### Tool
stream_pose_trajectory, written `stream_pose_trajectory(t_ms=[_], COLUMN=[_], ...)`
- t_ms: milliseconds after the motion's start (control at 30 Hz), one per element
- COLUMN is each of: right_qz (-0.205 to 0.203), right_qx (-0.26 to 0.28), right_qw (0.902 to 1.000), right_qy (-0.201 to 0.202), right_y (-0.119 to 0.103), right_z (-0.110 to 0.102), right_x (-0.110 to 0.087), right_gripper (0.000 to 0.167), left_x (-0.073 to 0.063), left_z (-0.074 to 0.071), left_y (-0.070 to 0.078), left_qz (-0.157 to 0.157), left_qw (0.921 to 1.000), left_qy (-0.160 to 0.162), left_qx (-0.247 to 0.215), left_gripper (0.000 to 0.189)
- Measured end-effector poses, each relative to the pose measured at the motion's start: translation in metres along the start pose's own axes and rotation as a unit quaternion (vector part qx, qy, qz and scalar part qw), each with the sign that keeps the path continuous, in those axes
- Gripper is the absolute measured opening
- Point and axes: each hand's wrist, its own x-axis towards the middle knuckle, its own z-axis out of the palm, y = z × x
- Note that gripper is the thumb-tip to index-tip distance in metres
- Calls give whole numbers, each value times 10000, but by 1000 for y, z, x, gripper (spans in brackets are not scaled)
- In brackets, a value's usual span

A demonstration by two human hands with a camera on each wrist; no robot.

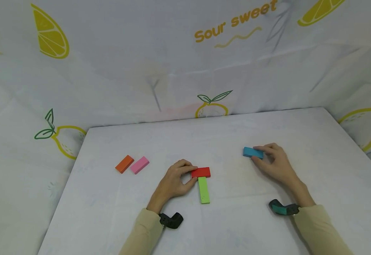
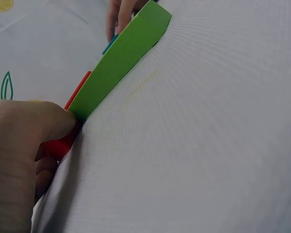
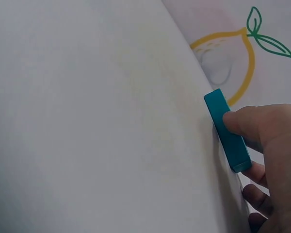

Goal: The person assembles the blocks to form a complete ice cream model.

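Thumb and fingers of my left hand (image 1: 176, 180) pinch the left end of a red block (image 1: 201, 172) on the white table. A light green block (image 1: 203, 190) lies lengthwise below the red one, its far end right at the red block's near side, so the two form a T. Farther right, my right hand (image 1: 276, 164) pinches a blue block (image 1: 252, 152) between thumb and fingers. In the right wrist view the thumb presses on the near long side of this blue block (image 3: 227, 131), and the other fingers are partly hidden behind it.
Left of my left hand, an orange block (image 1: 124, 164) and a pink block (image 1: 139, 165) lie side by side at a slant. A white cloth (image 1: 118, 78) printed with lemons hangs behind the table (image 1: 90, 212). Both wrists wear black camera mounts.
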Motion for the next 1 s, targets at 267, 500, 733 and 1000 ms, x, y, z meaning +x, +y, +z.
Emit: stream_pose_trajectory(t_ms=[267, 500, 733, 1000], right_qz=[-190, -424, -475, -501], right_qx=[16, 163, 191, 229], right_qw=[9997, 9984, 9973, 9963], right_qy=[-161, -331, -529, -666], right_y=[-15, -30, -41, -47], right_z=[16, 31, 45, 58], right_x=[2, 5, 8, 10], right_gripper=[34, 33, 32, 34], left_x=[0, 0, 1, 1], left_z=[0, -1, -1, -2], left_y=[0, 0, 1, 2], left_qz=[32, 4, -32, -78], left_qw=[10000, 10000, 10000, 10000], left_qy=[32, 1, -30, -46], left_qx=[17, -18, -25, -18], left_gripper=[27, 28, 28, 29])
